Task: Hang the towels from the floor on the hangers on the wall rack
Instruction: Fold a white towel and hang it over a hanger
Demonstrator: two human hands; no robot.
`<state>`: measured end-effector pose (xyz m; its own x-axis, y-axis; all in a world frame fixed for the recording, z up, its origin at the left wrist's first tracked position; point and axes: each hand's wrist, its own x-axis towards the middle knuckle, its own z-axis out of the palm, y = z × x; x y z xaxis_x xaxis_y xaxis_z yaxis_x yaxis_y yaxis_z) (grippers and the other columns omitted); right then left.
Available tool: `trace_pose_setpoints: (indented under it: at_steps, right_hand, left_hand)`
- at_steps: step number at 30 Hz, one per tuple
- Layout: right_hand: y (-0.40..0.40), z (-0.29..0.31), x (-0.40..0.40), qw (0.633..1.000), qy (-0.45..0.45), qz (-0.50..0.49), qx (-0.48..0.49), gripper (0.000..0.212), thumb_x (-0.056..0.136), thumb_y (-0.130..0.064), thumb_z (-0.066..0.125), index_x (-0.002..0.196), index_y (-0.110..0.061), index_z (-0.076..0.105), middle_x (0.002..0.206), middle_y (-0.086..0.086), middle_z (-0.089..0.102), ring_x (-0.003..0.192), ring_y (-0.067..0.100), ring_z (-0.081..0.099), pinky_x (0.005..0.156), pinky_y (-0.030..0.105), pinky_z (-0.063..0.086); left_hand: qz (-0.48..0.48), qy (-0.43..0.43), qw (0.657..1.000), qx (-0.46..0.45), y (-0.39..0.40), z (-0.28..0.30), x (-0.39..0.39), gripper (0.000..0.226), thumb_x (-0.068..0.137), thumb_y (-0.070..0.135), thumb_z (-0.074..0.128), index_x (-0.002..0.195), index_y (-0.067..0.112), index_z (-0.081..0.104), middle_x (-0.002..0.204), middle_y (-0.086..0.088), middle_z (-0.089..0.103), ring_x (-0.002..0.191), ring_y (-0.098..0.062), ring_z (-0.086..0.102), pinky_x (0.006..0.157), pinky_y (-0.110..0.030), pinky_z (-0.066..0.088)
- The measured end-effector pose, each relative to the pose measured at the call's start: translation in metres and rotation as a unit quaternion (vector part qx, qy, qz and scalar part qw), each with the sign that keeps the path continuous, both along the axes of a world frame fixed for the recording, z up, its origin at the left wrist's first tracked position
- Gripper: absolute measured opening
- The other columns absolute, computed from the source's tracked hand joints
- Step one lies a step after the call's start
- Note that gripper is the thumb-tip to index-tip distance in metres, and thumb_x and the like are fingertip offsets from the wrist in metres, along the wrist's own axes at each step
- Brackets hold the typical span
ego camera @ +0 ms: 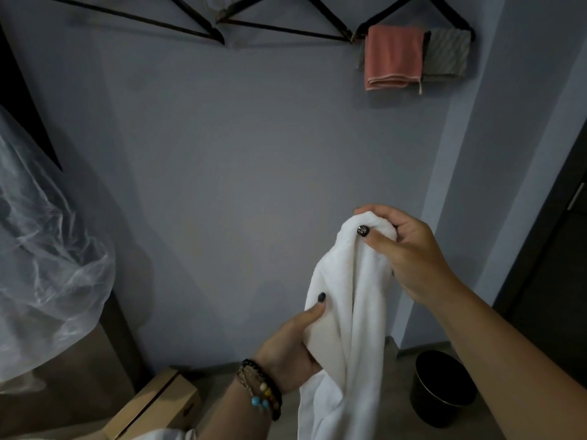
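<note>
So the right hand (409,249) has the top of the white towel (343,319) bunched up, thumb and curled fingers pinching a fat wad of it. The left hand (292,354) grips a fold lower down, thumb pressed flat on the cloth, the other fingers wrapped behind where I can't see them. The towel is up in the air in front of the wall, with the rest hanging in a long twisted rope that runs off the bottom of the view.

Honestly that's the problem. It's roped up, not spread, so draped over a hanger bar like this it'd probably sit lopsided and slide off the heavier side. The tail could also drag on the floor or snag the cardboard box (158,404) or the black bin (441,389) on the way up.

The empty hangers (197,30) are high, well above both hands. They look light, so a thick towel shoved on one-handed might tip one or knock it off its hook. The right-hand hanger already carries a pink towel (394,55) and a grey one (448,52), so it's crowded.
</note>
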<state>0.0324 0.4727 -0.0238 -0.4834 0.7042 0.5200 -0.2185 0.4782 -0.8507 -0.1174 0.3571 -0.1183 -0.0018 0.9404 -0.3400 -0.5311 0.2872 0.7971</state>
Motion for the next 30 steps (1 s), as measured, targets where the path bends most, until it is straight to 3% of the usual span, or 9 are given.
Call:
trace_pose_setpoints:
  at_steps: [4, 10, 15, 16, 18, 21, 25, 27, 30]
  right_hand:
    - [0.006, -0.001, 0.022, 0.999, -0.036, -0.006, 0.008, 0.020, 0.081, -0.018, 0.067, 0.094, -0.033, 0.071, 0.104, -0.009, 0.071, 0.098, 0.010, 0.066, 0.080, 0.021, 0.053]
    - [0.004, -0.019, 0.056, 0.993, -0.114, 0.000, -0.032, 0.030, 0.081, 0.000, 0.070, 0.086, -0.029, 0.068, 0.085, -0.006, 0.070, 0.076, 0.008, 0.066, 0.063, 0.017, 0.050]
    - [-0.009, -0.028, 0.051, 0.962, -0.264, 0.031, -0.064, 0.023, 0.077, -0.018, 0.080, 0.098, -0.022, 0.071, 0.086, -0.006, 0.068, 0.079, 0.013, 0.067, 0.072, 0.022, 0.050]
    - [-0.014, -0.027, 0.044, 0.952, -0.297, 0.040, -0.058, 0.019, 0.079, -0.026, 0.078, 0.095, -0.020, 0.072, 0.083, -0.004, 0.068, 0.075, 0.013, 0.065, 0.070, 0.024, 0.049]
    - [-0.019, -0.028, 0.032, 0.932, -0.359, 0.026, -0.037, 0.037, 0.080, -0.044, 0.072, 0.087, -0.008, 0.068, 0.070, 0.002, 0.059, 0.062, 0.012, 0.056, 0.060, 0.025, 0.042]
    - [-0.025, -0.030, 0.013, 0.934, -0.357, 0.018, -0.023, 0.042, 0.086, -0.039, 0.067, 0.069, -0.003, 0.055, 0.059, 0.000, 0.041, 0.053, 0.012, 0.038, 0.052, 0.026, 0.028]
    - [-0.029, -0.034, 0.003, 0.945, -0.325, 0.017, 0.033, 0.020, 0.089, -0.017, 0.063, 0.077, -0.002, 0.059, 0.062, 0.001, 0.045, 0.056, 0.010, 0.040, 0.055, 0.026, 0.032]
    - [-0.030, -0.036, 0.001, 0.946, -0.316, 0.027, 0.069, 0.009, 0.091, -0.011, 0.058, 0.083, -0.009, 0.062, 0.068, 0.001, 0.053, 0.061, 0.007, 0.046, 0.059, 0.026, 0.037]
    - [-0.033, -0.034, 0.000, 0.949, -0.299, 0.085, 0.055, 0.038, 0.093, -0.003, 0.049, 0.106, -0.033, 0.068, 0.103, -0.020, 0.068, 0.097, -0.002, 0.062, 0.082, 0.016, 0.048]
  left_hand:
    - [0.094, 0.022, 0.995, 0.028, 0.005, -0.005, -0.003, 0.041, 0.077, 0.013, 0.072, 0.110, -0.011, 0.066, 0.114, -0.028, 0.066, 0.103, -0.039, 0.066, 0.087, -0.048, 0.056]
    - [0.242, 0.227, 0.935, 0.123, -0.001, 0.006, -0.016, 0.005, 0.079, 0.006, 0.073, 0.084, 0.005, 0.075, 0.087, -0.018, 0.071, 0.076, -0.025, 0.065, 0.065, -0.034, 0.054]
    - [0.278, 0.313, 0.888, 0.190, -0.005, 0.009, 0.002, 0.027, 0.076, -0.016, 0.067, 0.069, 0.009, 0.075, 0.066, 0.001, 0.072, 0.062, -0.002, 0.062, 0.060, -0.014, 0.049]
    - [0.273, 0.330, 0.881, 0.201, -0.006, 0.010, 0.006, 0.030, 0.076, -0.017, 0.067, 0.069, 0.011, 0.075, 0.069, 0.002, 0.073, 0.063, 0.001, 0.063, 0.060, -0.011, 0.048]
    - [0.272, 0.359, 0.865, 0.220, -0.007, 0.011, 0.012, 0.034, 0.073, -0.015, 0.071, 0.069, 0.018, 0.076, 0.077, 0.001, 0.075, 0.069, 0.004, 0.065, 0.063, -0.009, 0.047]
    - [0.269, 0.390, 0.850, 0.232, -0.008, 0.010, 0.015, 0.031, 0.070, -0.009, 0.078, 0.070, 0.022, 0.078, 0.081, 0.002, 0.074, 0.076, 0.004, 0.067, 0.066, -0.007, 0.046]
    - [0.274, 0.390, 0.858, 0.189, -0.010, 0.005, 0.007, 0.025, 0.070, -0.004, 0.081, 0.079, 0.019, 0.077, 0.083, 0.002, 0.074, 0.073, 0.001, 0.067, 0.062, -0.008, 0.047]
    - [0.258, 0.389, 0.869, 0.164, -0.013, 0.004, 0.001, 0.027, 0.069, 0.002, 0.083, 0.082, 0.024, 0.075, 0.072, 0.011, 0.072, 0.060, 0.002, 0.062, 0.056, -0.010, 0.047]
    - [0.224, 0.400, 0.880, 0.123, -0.018, 0.002, -0.005, 0.034, 0.066, 0.013, 0.086, 0.092, 0.030, 0.072, 0.071, 0.004, 0.070, 0.059, -0.012, 0.062, 0.059, -0.024, 0.056]
